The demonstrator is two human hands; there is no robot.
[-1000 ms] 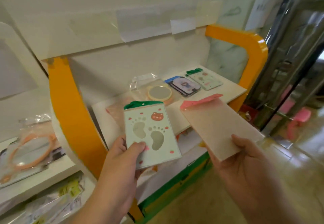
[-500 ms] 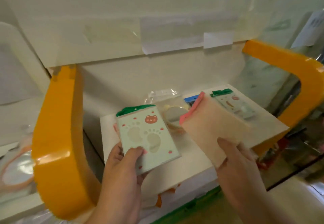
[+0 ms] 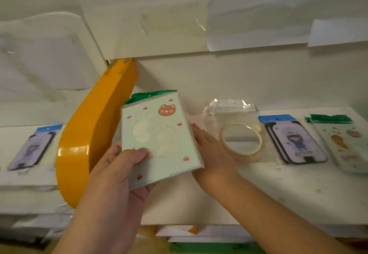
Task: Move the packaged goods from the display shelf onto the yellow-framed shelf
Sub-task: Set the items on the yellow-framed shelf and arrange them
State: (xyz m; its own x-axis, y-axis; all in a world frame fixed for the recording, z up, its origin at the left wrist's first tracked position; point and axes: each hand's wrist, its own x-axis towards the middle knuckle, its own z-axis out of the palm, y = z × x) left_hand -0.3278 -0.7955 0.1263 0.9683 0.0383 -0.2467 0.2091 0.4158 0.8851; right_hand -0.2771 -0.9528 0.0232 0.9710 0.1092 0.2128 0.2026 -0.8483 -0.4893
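Note:
My left hand (image 3: 119, 174) grips a pale green package (image 3: 159, 134) by its lower left corner; it has a green header, white footprints and a brown bear. I hold it upright, in front of the left end of the white board (image 3: 278, 194) of the yellow-framed shelf. My right hand (image 3: 211, 150) lies flat, palm down, fingers stretched, on that board just right of and behind the green package. The pink package is out of sight; a faint pink patch shows beyond my fingertips. The yellow frame (image 3: 89, 130) curves up at the left.
On the board lie a round mirror in a clear bag (image 3: 241, 138), a blue-headed phone case (image 3: 294, 140) and a green-headed case (image 3: 342, 142). On the display shelf left of the frame is another blue-headed phone case (image 3: 31, 146). An upper shelf overhangs.
The view has closed in on the shelf. My right hand went forward and down onto the board, and the pink package is no longer seen in it. My left hand still holds the green package.

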